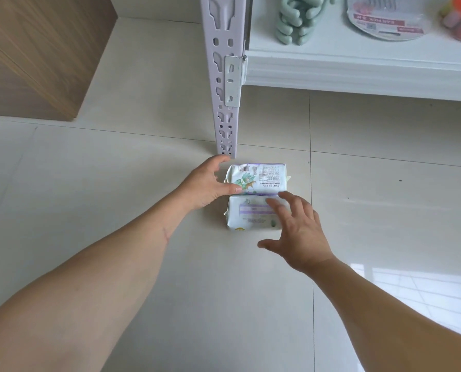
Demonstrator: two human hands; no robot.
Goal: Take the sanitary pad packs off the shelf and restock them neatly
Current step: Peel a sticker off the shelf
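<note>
Two sanitary pad packs lie flat on the tiled floor (pixel 143 264), side by side and touching along their long edges, just in front of the foot of the shelf post (pixel 225 124). Far pack (pixel 259 178) shows its printed side up; near pack (pixel 251 216) sits square against it. Likely reason for this placing: the floor serves as a staging spot, packs squared together so they can go back on the shelf (pixel 358 65) as one tidy block. Left hand (pixel 206 183): fingers spread and relaxed, grip released, thumb tip resting on the left end of the far pack, probably steadying or nudging it into line. Right hand (pixel 296 229): fingers spread over the right part of the near pack, grip also released; whether the fingertips press on it or hover just above cannot be told, that area being blurred. The shelf board above carries green plastic hooks (pixel 291 25) and a round packet (pixel 385 20). Judgement: take-off step done for these two, restocking not yet begun.
</note>
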